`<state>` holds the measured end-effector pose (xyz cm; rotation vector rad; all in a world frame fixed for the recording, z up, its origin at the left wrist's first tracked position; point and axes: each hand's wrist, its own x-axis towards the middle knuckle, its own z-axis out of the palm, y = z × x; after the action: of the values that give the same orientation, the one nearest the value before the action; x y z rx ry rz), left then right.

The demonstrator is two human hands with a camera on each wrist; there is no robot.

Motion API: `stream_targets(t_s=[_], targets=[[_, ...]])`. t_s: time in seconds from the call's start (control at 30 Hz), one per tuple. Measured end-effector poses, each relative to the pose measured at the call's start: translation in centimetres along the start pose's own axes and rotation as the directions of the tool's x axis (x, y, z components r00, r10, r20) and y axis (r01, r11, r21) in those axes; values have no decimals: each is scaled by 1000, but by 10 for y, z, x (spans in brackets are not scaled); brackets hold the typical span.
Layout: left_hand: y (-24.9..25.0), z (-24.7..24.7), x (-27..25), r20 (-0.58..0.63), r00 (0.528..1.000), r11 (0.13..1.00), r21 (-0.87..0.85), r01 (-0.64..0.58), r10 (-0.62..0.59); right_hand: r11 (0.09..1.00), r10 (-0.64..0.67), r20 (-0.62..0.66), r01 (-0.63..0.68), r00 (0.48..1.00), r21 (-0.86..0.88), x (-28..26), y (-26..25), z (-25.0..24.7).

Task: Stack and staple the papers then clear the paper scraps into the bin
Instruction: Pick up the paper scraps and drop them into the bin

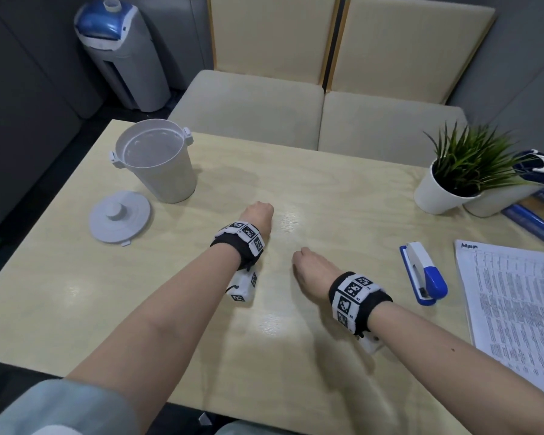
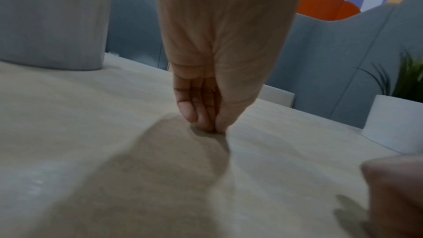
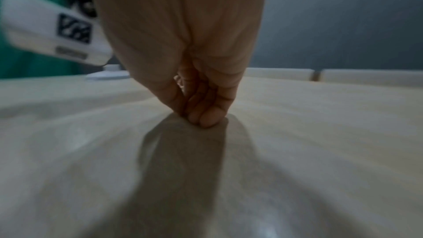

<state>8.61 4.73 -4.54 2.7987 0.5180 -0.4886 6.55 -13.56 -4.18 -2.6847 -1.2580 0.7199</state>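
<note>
My left hand (image 1: 259, 215) is at the middle of the pale wooden table (image 1: 327, 189); in the left wrist view its fingertips (image 2: 201, 122) are bunched against the thumb and touch the tabletop, with nothing visible between them. My right hand (image 1: 302, 259) is a little nearer, its curled fingers (image 3: 206, 118) also touching the table, no scrap visible. The printed papers (image 1: 515, 293) lie stacked at the right edge. The blue and white stapler (image 1: 423, 273) lies to their left. The white bin (image 1: 170, 180) stands open at the far left, its lid (image 1: 120, 216) flat beside it.
Two white pots, one with a green plant (image 1: 471, 158), stand at the far right beside blue books (image 1: 534, 221). Two cream chairs (image 1: 252, 105) face the table's far edge. A water dispenser (image 1: 123, 54) stands on the floor at the back left.
</note>
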Motion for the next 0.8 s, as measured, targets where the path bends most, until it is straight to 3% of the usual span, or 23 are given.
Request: stream_targets(t_s=[0.07, 0.13, 0.2, 0.27, 0.33, 0.4, 0.57, 0.67, 0.73, 0.8], targets=[[-4, 0, 0, 14, 998, 998, 14, -54, 53, 983, 81, 9, -82, 997, 166, -1, 9, -3], [-9, 1, 0, 9, 995, 995, 3, -102, 101, 910, 195, -6, -179, 981, 375, -4, 21, -8], [-15, 3, -1, -6, 991, 991, -16, -130, 130, 703, 323, 27, -258, 946, 662, -9, 31, -13], [-21, 7, -3, -45, 987, 987, -46, -155, 153, 455, 376, 77, -256, 923, 853, -17, 39, -19], [-25, 10, -7, -80, 984, 981, -100, -164, 156, 246, 391, 101, -209, 915, 947, -24, 43, -25], [-28, 11, -12, -116, 985, 973, -180, -145, 126, 98, 387, 113, -162, 915, 982, -31, 46, -31], [-38, 8, -33, -190, 978, 851, -524, -24, -90, -95, 354, 118, -89, 928, 991, -41, 51, -42], [-51, 6, -48, -225, 950, 715, -699, -4, -215, -111, 341, 119, -86, 933, 990, -42, 50, -46], [-59, -5, -60, -229, 936, 583, -812, -32, -268, -129, 327, 119, -81, 938, 988, -41, 49, -47], [-68, -30, -71, -281, 909, 505, -858, -94, -307, -156, 313, 121, -75, 942, 985, -40, 45, -48]])
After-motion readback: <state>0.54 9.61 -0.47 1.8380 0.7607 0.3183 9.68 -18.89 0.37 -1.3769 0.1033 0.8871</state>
